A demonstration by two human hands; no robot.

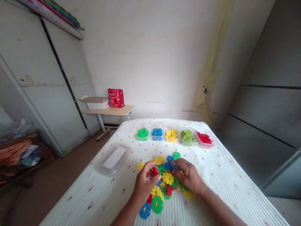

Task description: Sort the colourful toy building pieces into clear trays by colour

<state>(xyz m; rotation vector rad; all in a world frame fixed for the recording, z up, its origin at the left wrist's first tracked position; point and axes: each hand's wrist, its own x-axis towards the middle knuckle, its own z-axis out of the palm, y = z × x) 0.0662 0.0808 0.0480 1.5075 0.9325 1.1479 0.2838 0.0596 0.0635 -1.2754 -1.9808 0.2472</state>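
Observation:
My left hand (144,181) pinches a small red plastic piece (155,171) between thumb and fingers, just above the pile. On the right side of the pile, my right hand (191,178) has its fingers curved and apart, the fingertips at the blue notched discs (168,165). Part of the pile is hidden under that hand. Yellow notched discs (167,178), a green disc (157,204), a blue disc (145,210) and a red block (169,191) lie loosely heaped around both hands.
Clear tubs stand in a row behind the pile, holding green pieces (142,133), blue pieces (157,133), yellow pieces (171,135), light green pieces (187,136) and red pieces (204,137). A clear lid (101,165) with a white label rests on the left. Beyond is a side table (115,110) bearing a red bag (115,98).

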